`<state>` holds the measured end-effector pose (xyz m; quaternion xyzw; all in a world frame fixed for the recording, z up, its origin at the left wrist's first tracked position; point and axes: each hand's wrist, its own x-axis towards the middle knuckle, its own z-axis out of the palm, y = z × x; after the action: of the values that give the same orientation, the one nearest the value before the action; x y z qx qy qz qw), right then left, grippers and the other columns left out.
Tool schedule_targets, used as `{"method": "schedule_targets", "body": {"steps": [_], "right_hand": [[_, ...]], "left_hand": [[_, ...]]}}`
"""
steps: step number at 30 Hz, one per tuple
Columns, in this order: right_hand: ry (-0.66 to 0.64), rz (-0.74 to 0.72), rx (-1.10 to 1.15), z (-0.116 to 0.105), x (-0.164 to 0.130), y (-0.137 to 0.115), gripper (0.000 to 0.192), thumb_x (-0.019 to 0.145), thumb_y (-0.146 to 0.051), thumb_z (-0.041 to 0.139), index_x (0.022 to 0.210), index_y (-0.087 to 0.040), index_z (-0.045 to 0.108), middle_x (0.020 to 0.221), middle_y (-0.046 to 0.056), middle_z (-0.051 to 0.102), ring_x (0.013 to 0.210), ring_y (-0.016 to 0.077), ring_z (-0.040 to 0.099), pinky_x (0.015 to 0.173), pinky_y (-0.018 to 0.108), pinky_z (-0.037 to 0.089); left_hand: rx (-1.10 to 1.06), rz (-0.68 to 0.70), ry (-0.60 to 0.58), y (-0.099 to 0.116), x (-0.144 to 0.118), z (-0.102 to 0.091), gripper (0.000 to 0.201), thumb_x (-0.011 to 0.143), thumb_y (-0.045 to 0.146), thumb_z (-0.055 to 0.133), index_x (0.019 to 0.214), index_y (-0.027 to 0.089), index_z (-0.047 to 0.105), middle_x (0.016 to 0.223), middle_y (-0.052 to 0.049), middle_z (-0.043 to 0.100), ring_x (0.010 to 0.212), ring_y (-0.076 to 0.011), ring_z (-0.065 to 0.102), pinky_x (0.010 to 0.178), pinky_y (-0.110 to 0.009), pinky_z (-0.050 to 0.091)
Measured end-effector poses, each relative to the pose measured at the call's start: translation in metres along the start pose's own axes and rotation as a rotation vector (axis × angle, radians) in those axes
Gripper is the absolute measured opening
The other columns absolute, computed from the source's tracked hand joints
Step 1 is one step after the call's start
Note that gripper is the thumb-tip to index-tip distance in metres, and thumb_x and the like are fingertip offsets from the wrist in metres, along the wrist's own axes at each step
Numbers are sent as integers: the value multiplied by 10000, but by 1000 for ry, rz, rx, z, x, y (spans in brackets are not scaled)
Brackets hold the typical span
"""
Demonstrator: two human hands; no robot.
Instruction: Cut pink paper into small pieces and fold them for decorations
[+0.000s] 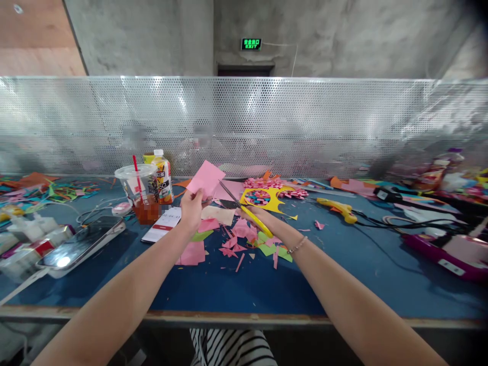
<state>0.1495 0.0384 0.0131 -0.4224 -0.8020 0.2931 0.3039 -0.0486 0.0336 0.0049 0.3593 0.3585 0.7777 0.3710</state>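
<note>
Blue worktable (343, 284) with a perforated metal screen (305, 122) behind it, paper mess everywhere. Left hand (191, 209) is pinched shut on the lower corner of a pink paper sheet (206, 179), holding it up off the table. Right hand (254, 218) is wrapped around the handles of yellow scissors (244, 208), blades parted a bit, with the tips right at the pink sheet's right edge. Everything else relative to that sheet: pink and green scraps (244, 241) lie on the table just below it, a plastic cup with a red straw (139, 193) and a bottle (163, 175) sit to its left, a phone (82, 246) further left, and a yellow glue gun (339, 209) well off to its right.
</note>
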Motion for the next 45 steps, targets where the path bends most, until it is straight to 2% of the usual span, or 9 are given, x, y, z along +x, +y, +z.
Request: {"method": "schedule_targets", "body": {"steps": [4,9,15,18,23,37,45], "right_hand": [[-63,91,-8,4,-5,-5,447,728,-575,506,808,-144,591,676,36,560,562,123,460,538,257,402],[-106,82,48,6,-6,-7,493,736,-624,454,786,-143,554,567,-18,450,442,70,326,407,219,297],[-156,85,101,5,-9,-9,492,729,-657,438,713,-166,472,497,-58,368,400,60,301,372,202,267],[-149,94,115,5,-9,-8,486,722,-655,453,703,-170,472,493,-56,375,399,63,320,367,201,270],[-124,86,138,5,-9,-9,435,717,-603,509,723,-169,492,517,-51,396,418,66,334,384,205,281],[-150,99,131,4,-10,-13,414,732,-591,495,712,-179,459,515,-59,382,398,61,325,376,200,286],[-73,134,52,6,-14,-23,452,714,-622,492,669,-173,469,464,-54,369,374,61,312,345,197,261]], "left_hand": [[42,32,-52,2,-5,2,233,681,264,608,867,126,583,723,-16,606,555,-103,607,529,-224,511],[97,0,-157,2,-12,4,229,672,299,622,823,131,584,648,12,570,530,-92,588,522,-220,508],[126,-20,-214,5,-16,6,214,658,299,631,779,135,565,598,46,490,516,-89,576,496,-210,495],[125,-28,-209,6,-17,6,203,656,294,632,751,134,550,593,50,478,511,-88,574,491,-206,490],[110,-46,-188,5,-16,6,193,642,281,636,727,134,544,580,48,484,497,-89,571,496,-211,486],[135,-59,-182,5,-15,6,188,651,286,623,750,140,557,586,38,504,515,-96,575,476,-210,481],[126,-53,-201,7,-16,6,173,646,283,628,703,139,551,566,39,495,521,-98,577,487,-208,485]]}}
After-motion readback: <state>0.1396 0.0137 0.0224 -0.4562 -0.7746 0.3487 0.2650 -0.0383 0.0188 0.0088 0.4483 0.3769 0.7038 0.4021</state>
